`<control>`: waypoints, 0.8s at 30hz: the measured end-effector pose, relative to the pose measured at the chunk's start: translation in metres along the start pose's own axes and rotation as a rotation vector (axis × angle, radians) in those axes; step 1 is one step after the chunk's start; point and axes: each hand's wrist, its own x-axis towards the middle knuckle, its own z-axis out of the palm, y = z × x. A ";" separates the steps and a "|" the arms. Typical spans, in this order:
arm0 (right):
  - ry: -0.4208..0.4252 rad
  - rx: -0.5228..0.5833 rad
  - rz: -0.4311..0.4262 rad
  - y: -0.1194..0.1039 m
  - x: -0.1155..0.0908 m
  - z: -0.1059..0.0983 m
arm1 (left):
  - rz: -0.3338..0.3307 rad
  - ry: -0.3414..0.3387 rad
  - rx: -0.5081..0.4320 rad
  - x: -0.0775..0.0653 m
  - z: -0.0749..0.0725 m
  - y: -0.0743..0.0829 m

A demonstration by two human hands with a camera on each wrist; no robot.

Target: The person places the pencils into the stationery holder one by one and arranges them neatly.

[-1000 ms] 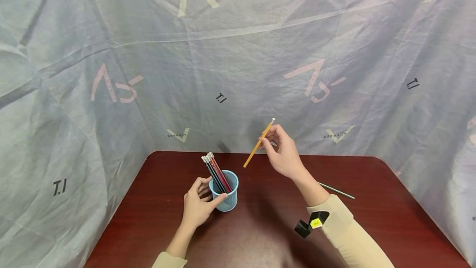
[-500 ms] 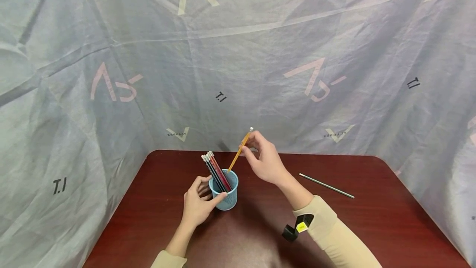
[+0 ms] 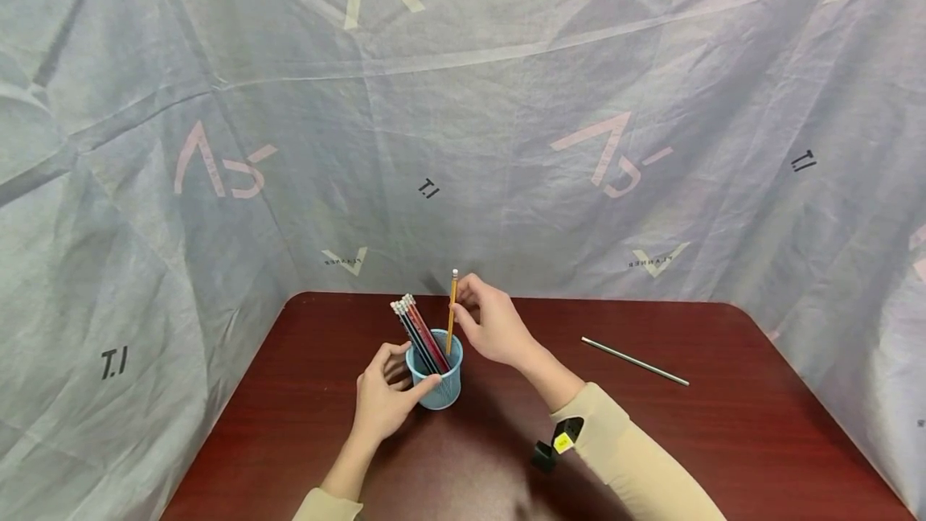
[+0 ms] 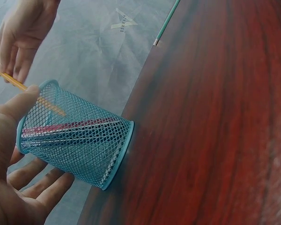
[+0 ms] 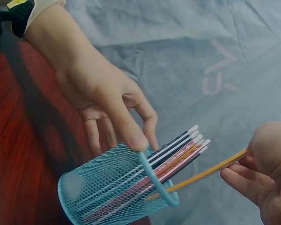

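Note:
A light-blue mesh pencil cup (image 3: pixel 440 395) stands on the table, with several dark and red pencils (image 3: pixel 419 336) leaning left in it, white erasers up. My left hand (image 3: pixel 387 400) holds the cup at its left side, the thumb (image 4: pixel 24 101) at the rim. Between the thumb and fingers of my right hand (image 3: pixel 493 326) is a yellow pencil (image 3: pixel 452 313), pinched near its upper part, eraser end up. Its lower end is inside the cup, seen through the mesh in the left wrist view, short of the cup's bottom.
A single green pencil (image 3: pixel 635 361) lies on the dark red wooden table (image 3: pixel 731 441), right of the right forearm. Grey printed cloth (image 3: pixel 492 183) hangs behind the table and along both sides. A black wrist device (image 3: pixel 567 432) sits on the right sleeve.
My right hand has moved left and down, bringing the yellow pencil from beside the cup into it and turning it nearly upright. The left hand and cup have stayed in place.

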 end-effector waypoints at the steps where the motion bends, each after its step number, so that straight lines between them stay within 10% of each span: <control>1: 0.002 -0.009 0.008 0.001 0.000 0.002 | 0.006 -0.001 0.002 0.000 0.000 0.000; 24: -0.056 -0.214 0.067 0.014 0.010 0.049 | 0.033 -0.008 0.011 0.000 -0.001 -0.002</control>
